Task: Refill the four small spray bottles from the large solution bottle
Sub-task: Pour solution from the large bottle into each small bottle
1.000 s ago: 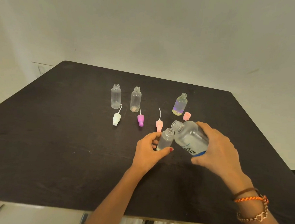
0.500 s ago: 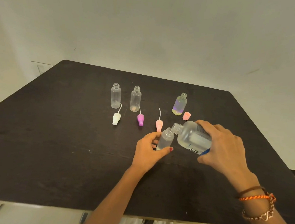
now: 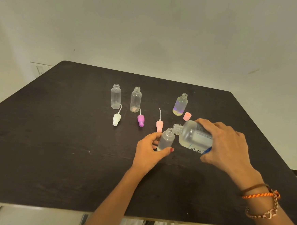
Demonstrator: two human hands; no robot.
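We are pouring: the small spray bottle (image 3: 167,139), pinched upright in our left hand (image 3: 149,152), sits just under the neck of the large solution bottle (image 3: 193,136), gripped and tilted by our right hand (image 3: 228,148); next we should tip further, mouths aligned.

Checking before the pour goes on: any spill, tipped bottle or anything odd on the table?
No spill shows. The three far bottles stand upright, uncapped. Only oddity: the right-hand one glows purple and yellowish inside, unlike the clear others. Three spray heads lie loose beside a pink cap.
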